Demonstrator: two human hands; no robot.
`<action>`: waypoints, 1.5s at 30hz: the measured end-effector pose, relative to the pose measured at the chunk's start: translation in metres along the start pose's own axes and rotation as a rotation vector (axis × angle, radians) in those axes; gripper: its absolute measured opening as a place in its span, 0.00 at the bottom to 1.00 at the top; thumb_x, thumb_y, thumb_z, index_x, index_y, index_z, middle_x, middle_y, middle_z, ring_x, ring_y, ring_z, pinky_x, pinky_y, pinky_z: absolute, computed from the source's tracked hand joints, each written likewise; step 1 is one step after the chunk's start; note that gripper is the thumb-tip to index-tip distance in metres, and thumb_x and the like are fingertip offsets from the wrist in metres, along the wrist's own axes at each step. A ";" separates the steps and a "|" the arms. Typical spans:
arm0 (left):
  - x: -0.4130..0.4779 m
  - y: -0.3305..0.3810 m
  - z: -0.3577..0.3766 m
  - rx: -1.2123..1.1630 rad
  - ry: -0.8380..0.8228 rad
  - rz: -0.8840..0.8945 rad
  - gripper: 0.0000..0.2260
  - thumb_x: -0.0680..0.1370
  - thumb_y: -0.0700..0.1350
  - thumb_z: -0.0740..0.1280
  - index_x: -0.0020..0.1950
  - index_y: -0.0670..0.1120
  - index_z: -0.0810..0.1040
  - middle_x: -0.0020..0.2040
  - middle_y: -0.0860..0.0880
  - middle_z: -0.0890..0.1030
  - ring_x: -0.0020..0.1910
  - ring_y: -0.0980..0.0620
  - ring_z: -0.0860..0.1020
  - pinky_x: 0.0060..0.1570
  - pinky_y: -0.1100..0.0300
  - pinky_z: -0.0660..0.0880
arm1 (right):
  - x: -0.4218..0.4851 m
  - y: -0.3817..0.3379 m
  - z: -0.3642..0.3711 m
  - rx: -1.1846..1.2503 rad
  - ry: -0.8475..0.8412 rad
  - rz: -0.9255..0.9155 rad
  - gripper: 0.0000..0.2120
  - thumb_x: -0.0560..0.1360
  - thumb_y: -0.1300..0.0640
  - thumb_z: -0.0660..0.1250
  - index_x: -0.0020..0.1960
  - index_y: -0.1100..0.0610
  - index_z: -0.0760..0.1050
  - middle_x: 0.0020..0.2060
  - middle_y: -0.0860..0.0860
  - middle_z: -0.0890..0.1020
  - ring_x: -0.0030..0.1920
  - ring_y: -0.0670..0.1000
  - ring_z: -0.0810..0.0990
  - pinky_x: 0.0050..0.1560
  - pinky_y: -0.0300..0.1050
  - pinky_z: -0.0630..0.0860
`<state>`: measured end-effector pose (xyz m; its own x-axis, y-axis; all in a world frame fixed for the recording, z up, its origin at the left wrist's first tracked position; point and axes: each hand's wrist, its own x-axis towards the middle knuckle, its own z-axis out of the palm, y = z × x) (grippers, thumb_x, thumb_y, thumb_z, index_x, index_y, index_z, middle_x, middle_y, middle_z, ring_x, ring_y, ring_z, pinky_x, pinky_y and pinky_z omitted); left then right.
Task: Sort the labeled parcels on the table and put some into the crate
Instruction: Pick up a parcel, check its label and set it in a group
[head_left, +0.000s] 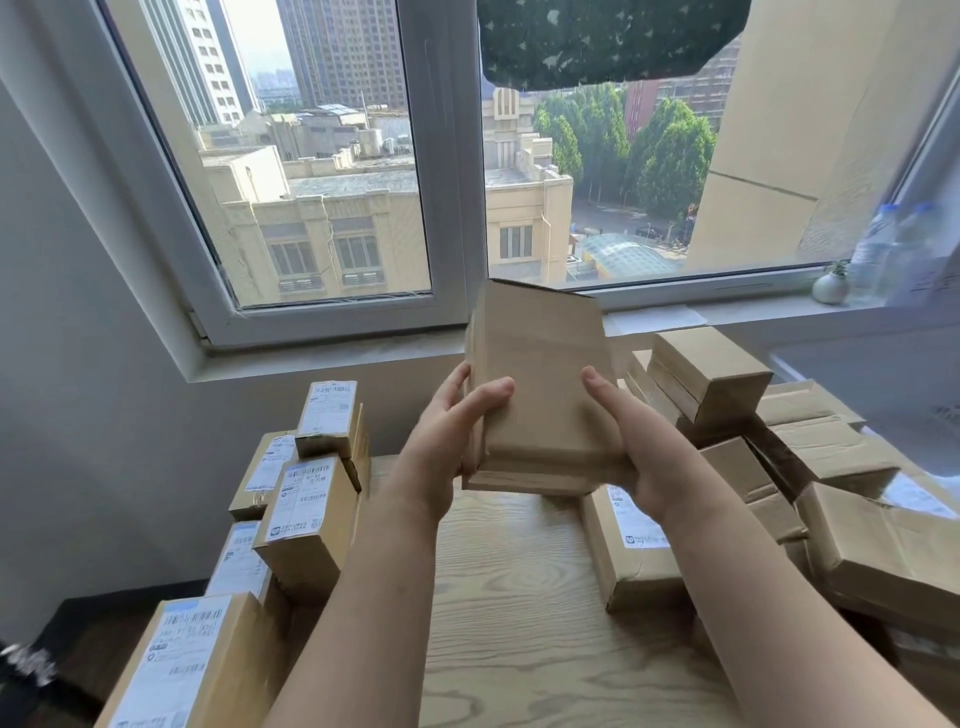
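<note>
A brown cardboard parcel (540, 384) is held up above the wooden table (519, 597), its plain side toward me and no label showing. My left hand (447, 436) grips its left edge with the thumb across the front. My right hand (634, 441) holds its right lower edge, thumb on the front. Labeled parcels (306, 504) are stacked at the table's left side. A loose heap of parcels (810, 457) lies on the right, one labeled box (628, 545) just below my right hand. No crate is in view.
A window and sill (727, 317) run behind the table. A small white vase (829, 286) and plastic water bottles (893, 254) stand on the sill at right. A grey wall closes the left side; dark floor shows at lower left.
</note>
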<state>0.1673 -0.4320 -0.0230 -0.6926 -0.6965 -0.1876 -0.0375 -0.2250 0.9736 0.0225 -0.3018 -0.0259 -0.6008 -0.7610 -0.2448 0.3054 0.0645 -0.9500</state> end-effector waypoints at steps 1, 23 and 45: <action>-0.001 0.001 0.003 -0.047 0.050 -0.028 0.32 0.72 0.58 0.75 0.75 0.57 0.71 0.64 0.51 0.82 0.49 0.53 0.84 0.37 0.60 0.79 | -0.001 0.001 -0.001 -0.025 -0.006 -0.024 0.31 0.70 0.32 0.73 0.68 0.46 0.77 0.61 0.43 0.83 0.66 0.49 0.79 0.67 0.55 0.75; -0.006 0.013 0.002 -0.517 0.150 -0.276 0.21 0.75 0.58 0.70 0.59 0.44 0.81 0.42 0.41 0.85 0.41 0.41 0.84 0.36 0.47 0.82 | -0.010 0.016 0.019 -0.439 0.092 -0.486 0.29 0.64 0.52 0.84 0.63 0.43 0.79 0.51 0.43 0.85 0.52 0.42 0.83 0.52 0.41 0.80; -0.002 0.003 0.005 -0.060 0.266 0.135 0.28 0.76 0.64 0.69 0.72 0.55 0.71 0.66 0.51 0.78 0.61 0.52 0.79 0.47 0.59 0.81 | -0.004 0.014 0.003 -0.218 0.027 -0.235 0.43 0.68 0.41 0.79 0.78 0.44 0.64 0.69 0.50 0.76 0.62 0.48 0.81 0.65 0.47 0.76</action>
<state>0.1652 -0.4277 -0.0193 -0.4756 -0.8748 -0.0923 0.0902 -0.1529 0.9841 0.0313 -0.2998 -0.0377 -0.6566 -0.7541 -0.0161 -0.0081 0.0284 -0.9996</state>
